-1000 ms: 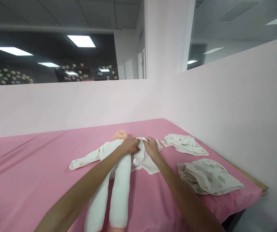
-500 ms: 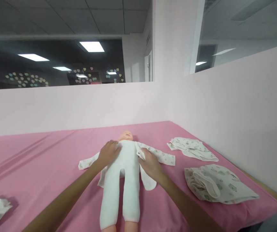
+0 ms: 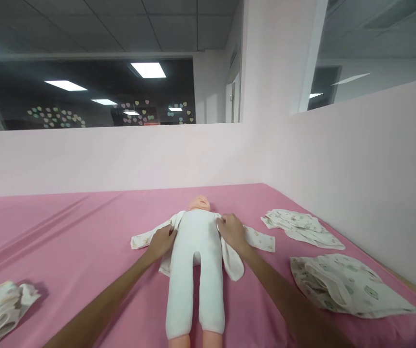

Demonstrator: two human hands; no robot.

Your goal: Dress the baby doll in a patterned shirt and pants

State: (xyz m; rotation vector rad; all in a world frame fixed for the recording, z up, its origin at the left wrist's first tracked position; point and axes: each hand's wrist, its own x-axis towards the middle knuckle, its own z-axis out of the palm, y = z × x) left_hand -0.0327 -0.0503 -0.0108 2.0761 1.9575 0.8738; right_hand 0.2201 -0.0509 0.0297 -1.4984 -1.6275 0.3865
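the doll point(image 3: 197, 251) is lying face up in the middle of the table point(image 3: 66, 232), on an opened baby top point(image 3: 246, 241), and both hands are working at its front flaps. the left hand point(image 3: 162, 240) is pinching the left flap and the right hand point(image 3: 232, 231) the right, so the next move is likely calling for drawing them together over the chest. compared with half a second ago, both hands are sitting further out at the doll's sides.

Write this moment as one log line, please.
left hand: on opened printed baby top | right hand: gripping its other flap | white-bodied baby doll: face-up on pink sheet
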